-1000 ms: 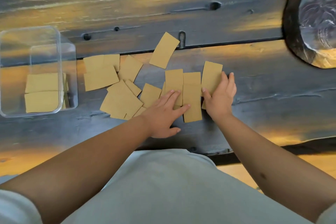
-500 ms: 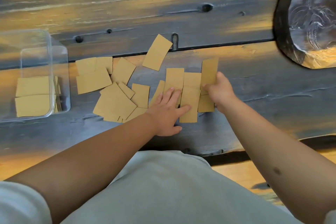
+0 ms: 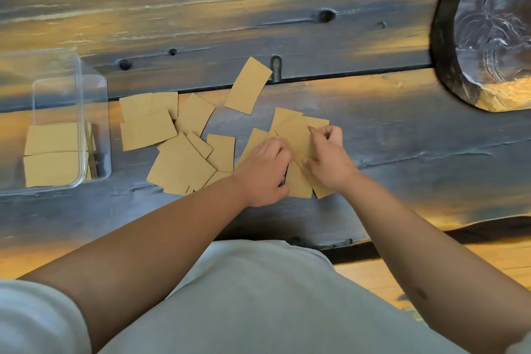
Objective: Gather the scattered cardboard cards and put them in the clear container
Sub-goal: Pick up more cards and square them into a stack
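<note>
The wooden table (image 3: 373,152) carries all items. The clear container (image 3: 94,129) sits at its left end and already holds a few cards. Most cardboard cards (image 3: 178,164) remain loose just right of the container. Further right, the left hand (image 3: 264,172) and right hand (image 3: 327,161), fingers curled, grip one overlapped bunch of cards (image 3: 296,138).

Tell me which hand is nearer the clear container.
Left. The left hand lies between the right hand and the clear container, which stands at the table's left. The right hand is on the far side of the left hand.
</note>
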